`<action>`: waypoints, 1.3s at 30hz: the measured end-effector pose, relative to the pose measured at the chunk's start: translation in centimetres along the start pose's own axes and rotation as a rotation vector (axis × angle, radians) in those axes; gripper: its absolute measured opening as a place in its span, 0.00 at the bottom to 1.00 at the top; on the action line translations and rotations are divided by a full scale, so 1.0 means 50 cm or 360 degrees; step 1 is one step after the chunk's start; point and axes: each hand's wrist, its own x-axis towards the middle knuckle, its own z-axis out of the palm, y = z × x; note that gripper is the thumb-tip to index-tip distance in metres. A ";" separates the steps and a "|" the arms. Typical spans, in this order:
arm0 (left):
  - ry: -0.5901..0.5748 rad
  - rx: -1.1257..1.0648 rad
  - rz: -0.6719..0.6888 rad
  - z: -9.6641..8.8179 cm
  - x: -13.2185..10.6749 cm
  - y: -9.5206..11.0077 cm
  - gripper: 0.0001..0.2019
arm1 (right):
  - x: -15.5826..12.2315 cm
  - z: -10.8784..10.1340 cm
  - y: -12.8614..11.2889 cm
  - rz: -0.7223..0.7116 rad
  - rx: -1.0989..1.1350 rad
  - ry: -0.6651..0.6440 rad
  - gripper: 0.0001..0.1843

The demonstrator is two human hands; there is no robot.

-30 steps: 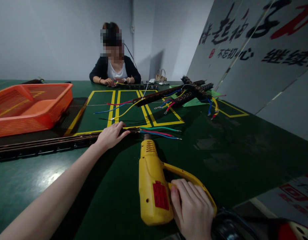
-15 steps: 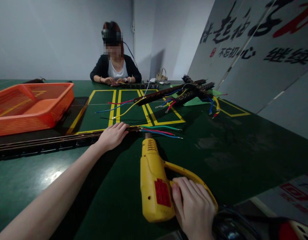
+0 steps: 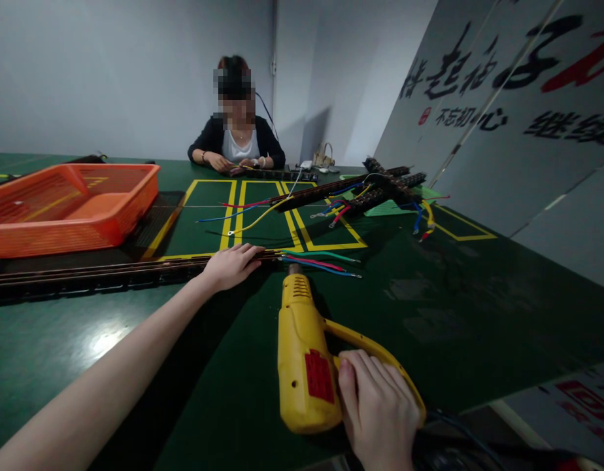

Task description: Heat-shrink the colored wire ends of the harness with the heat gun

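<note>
My right hand [image 3: 380, 405] is closed around the handle of a yellow heat gun [image 3: 304, 353] with a red label. The gun's metal nozzle points away from me, close to the near side of several coloured wires [image 3: 326, 263] in green, red and blue. These wires stick out from the right end of a long black slotted strip [image 3: 110, 278], which lies across the table. My left hand [image 3: 234, 265] grips this strip from above near its wired end, with the fingers bent over it and the fingertips partly hidden.
An orange plastic basket [image 3: 76, 235] stands at left behind the strip. More black strips [image 3: 380, 186] with coloured wires lie crossed at the back right, partly on a green mat. Across the green table sits a co-worker [image 3: 238, 131], hands on another strip. A dark cable [image 3: 459, 425] trails at lower right.
The view has shifted slightly, so most things sit a little further right. Both hands keep their holds, and the heat gun stays beside the wires.
</note>
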 end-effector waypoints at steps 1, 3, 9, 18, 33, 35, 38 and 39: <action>-0.0009 -0.0020 0.0003 0.000 0.000 -0.002 0.23 | 0.003 0.002 -0.005 0.0018 0.0001 -0.0015 0.17; 0.0004 -0.0043 0.0016 0.003 -0.001 -0.005 0.23 | 0.012 0.007 -0.018 0.0054 0.0001 -0.0056 0.17; 0.0398 -0.0046 -0.0014 0.021 -0.009 0.024 0.21 | 0.030 0.010 -0.038 0.0079 0.0058 -0.0178 0.23; 0.0440 -0.0162 0.0254 0.036 0.033 0.088 0.16 | 0.047 -0.010 -0.036 -0.0115 0.0233 -0.0654 0.65; 0.0534 -0.0307 0.0161 0.034 0.033 0.079 0.14 | 0.042 -0.023 -0.026 -0.0255 0.0245 -0.0840 0.74; 0.0502 -0.0222 0.0236 0.035 0.033 0.080 0.13 | 0.040 -0.028 -0.014 -0.0286 0.0226 -0.0792 0.73; 0.0486 -0.0162 0.0308 0.038 0.034 0.079 0.12 | 0.041 -0.037 0.002 -0.0305 0.0179 -0.0742 0.71; 0.0488 -0.0155 0.0321 0.038 0.035 0.079 0.11 | 0.041 -0.040 0.007 -0.0317 0.0163 -0.0729 0.72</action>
